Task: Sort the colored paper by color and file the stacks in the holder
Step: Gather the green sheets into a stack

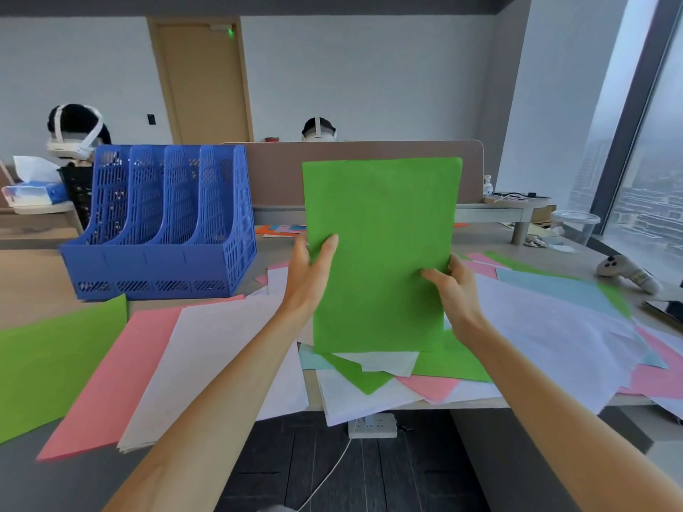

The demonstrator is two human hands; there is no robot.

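Soft, bright daylight enters from the window (643, 201) at right; shadows are faint, edges bowed by wide-angle distortion.

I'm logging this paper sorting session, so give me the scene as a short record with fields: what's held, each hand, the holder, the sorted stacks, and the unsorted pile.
held: green paper, upright, facing the camera
left hand: grips the paper's left edge
right hand: grips the paper's right edge
holder: blue file holder, four slots, far left, no paper showing above its slots
sorted: green stack, pink stack, white stack, side by side at left
unsorted: mixed sheets, white, pink, green, light blue, overlapping at right
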